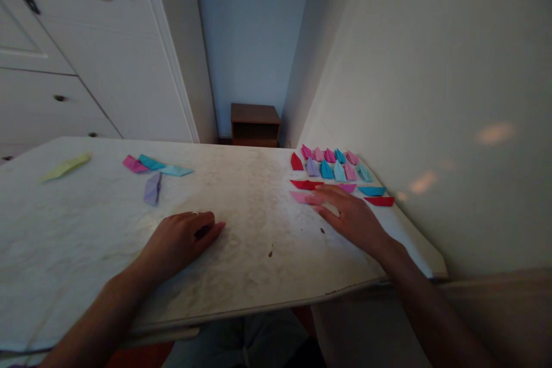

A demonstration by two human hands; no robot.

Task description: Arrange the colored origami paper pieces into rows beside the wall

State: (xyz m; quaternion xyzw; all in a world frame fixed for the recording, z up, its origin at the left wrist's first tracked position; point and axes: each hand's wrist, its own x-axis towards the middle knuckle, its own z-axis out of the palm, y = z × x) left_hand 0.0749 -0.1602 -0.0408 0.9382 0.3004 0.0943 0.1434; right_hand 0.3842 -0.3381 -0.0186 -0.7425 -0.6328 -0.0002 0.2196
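My left hand (183, 238) rests on the table, its fingers curled in a loose fist with nothing visible in them. Over at the right, my right hand (351, 215) has its thumb and fingertips around the right end of a light pink folded paper boat (301, 197), which lies on the tabletop. Just behind that boat is a red paper boat (305, 184). My fingers partly cover a magenta paper boat (347, 188). Beyond the hand, a blue boat (371, 191) and another red boat (379, 201) lie near the table's right edge.
Several small paper boats (326, 169) stand in rows at the back right corner, beside the wall (431, 98). Folded strips in magenta (134, 164), blue (150, 162), light blue (176, 171), lilac (152, 188) and yellow (65, 168) lie on the table's (241, 264) left half.
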